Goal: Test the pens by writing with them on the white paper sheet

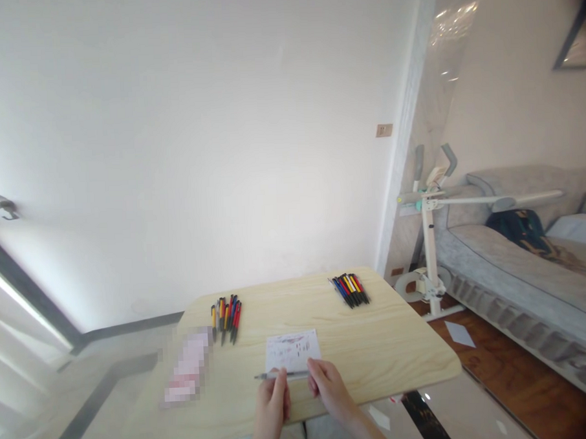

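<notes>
A slim pen (pixel 296 374) lies level between my two hands above the near part of the wooden table (pixel 376 345). My left hand (pixel 271 396) is closed around it, thumb on top, and its tip sticks out to the left. At the pen's other end, my right hand (pixel 329 385) pinches with thumb and fingers. Just beyond the hands is a white sheet of paper (pixel 291 350) with dark and reddish scribbles. Several pens (pixel 226 316) with red, blue, yellow and grey barrels are grouped at the left. Another row of pens (pixel 349 289) rests at the back right.
A blurred-out pinkish item (pixel 190 366) lies at the table's left edge. Behind the table rises a white wall (pixel 222 151). To the right stand a white exercise machine (pixel 430 246) and a grey sofa (pixel 508 249) with a dark bag (pixel 516 226).
</notes>
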`<state>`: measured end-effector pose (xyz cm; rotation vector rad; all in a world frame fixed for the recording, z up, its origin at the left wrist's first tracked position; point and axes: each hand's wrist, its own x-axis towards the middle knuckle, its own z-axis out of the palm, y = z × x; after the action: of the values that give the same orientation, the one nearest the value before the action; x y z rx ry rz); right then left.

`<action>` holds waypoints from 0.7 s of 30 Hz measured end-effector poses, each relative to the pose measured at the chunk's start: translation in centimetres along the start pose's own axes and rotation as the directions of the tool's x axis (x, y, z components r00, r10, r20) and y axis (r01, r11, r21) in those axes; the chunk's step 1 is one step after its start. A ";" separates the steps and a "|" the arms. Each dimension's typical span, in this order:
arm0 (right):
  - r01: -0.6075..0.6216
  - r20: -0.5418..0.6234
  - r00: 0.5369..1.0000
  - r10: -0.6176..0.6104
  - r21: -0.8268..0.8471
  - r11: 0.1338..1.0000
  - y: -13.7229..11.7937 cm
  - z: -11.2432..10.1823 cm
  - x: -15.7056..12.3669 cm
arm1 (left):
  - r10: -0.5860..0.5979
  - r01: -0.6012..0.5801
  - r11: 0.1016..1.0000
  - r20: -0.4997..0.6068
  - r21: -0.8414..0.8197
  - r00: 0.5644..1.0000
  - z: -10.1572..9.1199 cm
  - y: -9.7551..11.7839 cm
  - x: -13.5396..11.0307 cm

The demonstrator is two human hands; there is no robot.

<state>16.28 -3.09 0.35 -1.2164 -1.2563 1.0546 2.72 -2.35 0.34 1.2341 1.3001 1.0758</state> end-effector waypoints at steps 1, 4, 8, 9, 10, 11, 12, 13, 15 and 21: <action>0.002 -0.001 1.000 -0.002 -0.002 1.000 0.0 0.0 0.0 | 0.008 -0.008 1.000 0.003 0.004 1.000 0.0 -0.1 0.0; -0.001 -0.007 1.000 0.001 -0.006 1.000 0.2 0.1 -0.1 | 0.007 -0.007 1.000 0.012 0.002 1.000 -0.1 -0.3 0.1; -0.004 -0.020 1.000 0.004 -0.007 1.000 0.4 0.2 0.0 | -0.003 0.003 1.000 0.013 -0.004 1.000 -0.2 -0.7 0.3; -0.002 -0.023 1.000 0.002 -0.006 1.000 0.5 0.2 0.0 | -0.006 0.006 1.000 0.013 -0.007 1.000 -0.2 -0.8 0.3; 0.000 -0.026 1.000 0.000 -0.005 1.000 0.5 0.2 0.0 | -0.009 0.009 1.000 0.013 -0.009 1.000 -0.2 -0.8 0.3; 0.004 -0.028 1.000 -0.004 -0.005 1.000 0.6 0.3 0.0 | -0.011 0.011 1.000 0.013 -0.010 1.000 -0.2 -0.8 0.3; 0.009 -0.028 1.000 -0.009 -0.005 1.000 0.6 0.3 0.0 | -0.010 0.010 1.000 0.010 -0.011 1.000 -0.2 -0.8 0.3; 0.014 -0.025 1.000 -0.014 -0.007 1.000 0.6 0.3 0.0 | -0.009 0.009 1.000 0.008 -0.012 1.000 -0.2 -0.7 0.3; 0.020 -0.020 1.000 -0.021 -0.011 1.000 0.6 0.2 -0.1 | 0.002 -0.002 1.000 0.000 -0.019 1.000 -0.2 -0.6 0.2; 0.019 -0.015 1.000 -0.019 -0.024 1.000 0.7 0.2 -0.1 | 0.035 -0.035 0.999 0.014 -0.002 0.999 -0.2 -0.7 0.3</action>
<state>16.15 -3.15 -0.32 -1.2261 -1.2702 1.0172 2.43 -2.12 -0.35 1.2650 1.2709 1.0911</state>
